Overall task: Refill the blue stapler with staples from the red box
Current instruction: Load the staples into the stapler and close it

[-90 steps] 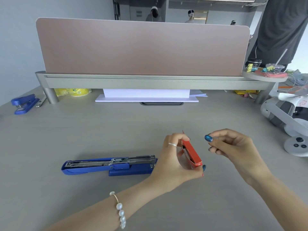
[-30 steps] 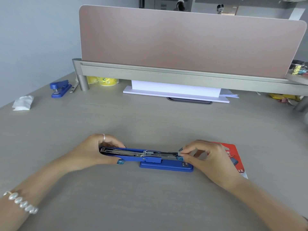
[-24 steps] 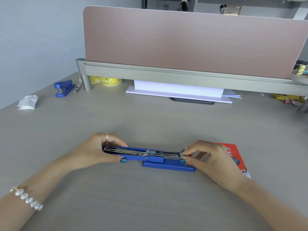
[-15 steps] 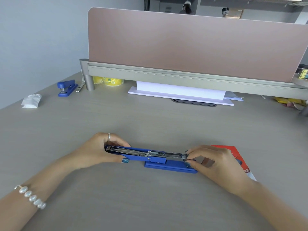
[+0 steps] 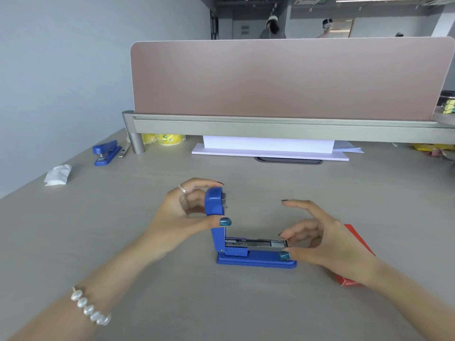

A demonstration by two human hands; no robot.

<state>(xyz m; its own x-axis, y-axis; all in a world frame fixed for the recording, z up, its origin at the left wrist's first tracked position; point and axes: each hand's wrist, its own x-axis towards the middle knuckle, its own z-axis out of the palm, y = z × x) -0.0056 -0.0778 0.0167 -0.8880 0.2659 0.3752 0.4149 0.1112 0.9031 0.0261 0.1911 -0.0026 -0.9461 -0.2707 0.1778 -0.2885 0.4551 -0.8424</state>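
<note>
The blue stapler (image 5: 256, 260) stands on the grey desk with its base flat and its metal staple channel (image 5: 256, 243) lying open on top. Its blue lid (image 5: 214, 205) is swung up to vertical at the left end, and my left hand (image 5: 182, 215) pinches that lid between thumb and fingers. My right hand (image 5: 317, 239) holds the right end of the stapler, thumb on the base and fingertips at the channel's tip. The red box (image 5: 357, 242) lies flat on the desk behind my right hand, mostly hidden by it.
A second blue stapler (image 5: 105, 152) and a crumpled white tissue (image 5: 57, 175) lie at the far left. A pink divider panel (image 5: 283, 77) on a grey rail closes the back; under it sit white paper (image 5: 268, 146) and yellow tape rolls (image 5: 163, 138).
The stapler lay flat open half a second ago; my left hand has swung its lid up to vertical. My right hand stays at the stapler's right end. The red box was set down earlier.
</note>
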